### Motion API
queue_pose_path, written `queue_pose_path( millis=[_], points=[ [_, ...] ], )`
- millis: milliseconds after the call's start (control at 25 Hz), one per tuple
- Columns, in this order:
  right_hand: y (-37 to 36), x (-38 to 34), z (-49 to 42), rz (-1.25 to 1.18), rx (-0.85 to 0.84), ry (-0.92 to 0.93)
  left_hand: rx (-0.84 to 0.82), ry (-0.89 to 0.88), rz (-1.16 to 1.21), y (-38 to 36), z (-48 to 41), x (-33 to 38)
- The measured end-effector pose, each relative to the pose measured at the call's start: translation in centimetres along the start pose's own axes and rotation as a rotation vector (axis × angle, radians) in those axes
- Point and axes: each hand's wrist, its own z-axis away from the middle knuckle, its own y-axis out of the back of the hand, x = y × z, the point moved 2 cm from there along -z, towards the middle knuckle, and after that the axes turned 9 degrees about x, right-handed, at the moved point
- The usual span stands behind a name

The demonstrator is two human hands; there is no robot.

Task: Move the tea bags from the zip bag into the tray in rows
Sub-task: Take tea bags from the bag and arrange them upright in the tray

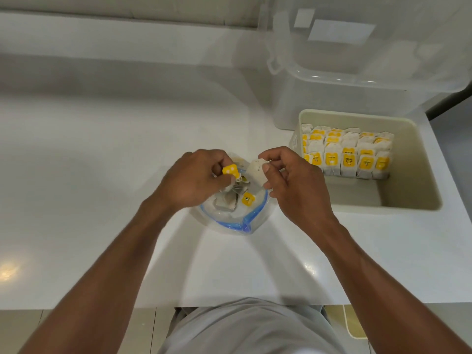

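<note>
While left hand [194, 180] pinches yellow tag [231, 170], right hand [288, 182] pinches tea bag [255, 172] over zip bag [227, 221].

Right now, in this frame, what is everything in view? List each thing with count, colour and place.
counter: one, white, under everything.
zip bag: one, clear with blue zip, on counter below the hands.
loose tea bags: several, white with yellow tags, inside zip bag.
held tea bag: one, white, above zip bag.
yellow tag: one, yellow, above zip bag.
tray: one, cream, right of zip bag.
rowed tea bags: many, white and yellow, tray's far part.
clear bin: one, transparent, behind tray.
left hand: pinches yellow tag.
right hand: pinches held tea bag.
</note>
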Motion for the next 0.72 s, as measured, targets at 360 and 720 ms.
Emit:
queue_pose_path(
  millis=[360,720],
  points=[
    [-0.2,0.1,0.0,-0.038,-0.068,-0.045,-0.212,0.066,0.346,-0.1,0.0,0.2],
    [0.2,-0.3,-0.2,-0.235,-0.109,-0.202,-0.172,0.047,0.327,1.2,-0.4,0.5]
  ],
)
